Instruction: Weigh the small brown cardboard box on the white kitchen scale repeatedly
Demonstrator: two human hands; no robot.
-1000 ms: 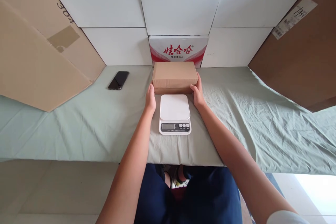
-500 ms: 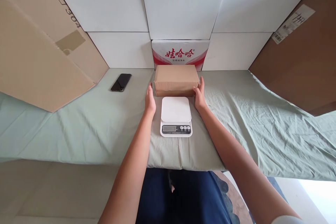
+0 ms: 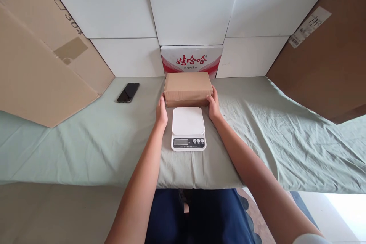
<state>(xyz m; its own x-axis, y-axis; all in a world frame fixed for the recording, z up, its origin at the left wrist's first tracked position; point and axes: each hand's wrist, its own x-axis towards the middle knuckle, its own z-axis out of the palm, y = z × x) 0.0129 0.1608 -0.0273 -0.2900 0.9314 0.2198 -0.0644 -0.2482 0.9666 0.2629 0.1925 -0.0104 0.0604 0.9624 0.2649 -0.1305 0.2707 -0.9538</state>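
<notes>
Plain brown cardboard box clasped at both ends.
Left hand and right hand pressed flat against it, behind white digital kitchen scale on green-sheeted desk.

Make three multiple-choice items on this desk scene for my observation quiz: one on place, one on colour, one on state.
1. Where does the black phone lie?
A. on the scale
B. left of the brown cardboard box
C. on the box

2. What colour is the kitchen scale platform?
A. white
B. red
C. black

3. How do the hands meet the box?
A. one on top
B. both clear of it
C. one at each end

Key: B, the phone lies on the cloth leftward; A, its top is white; C, left hand and right hand flank the ends.
</notes>
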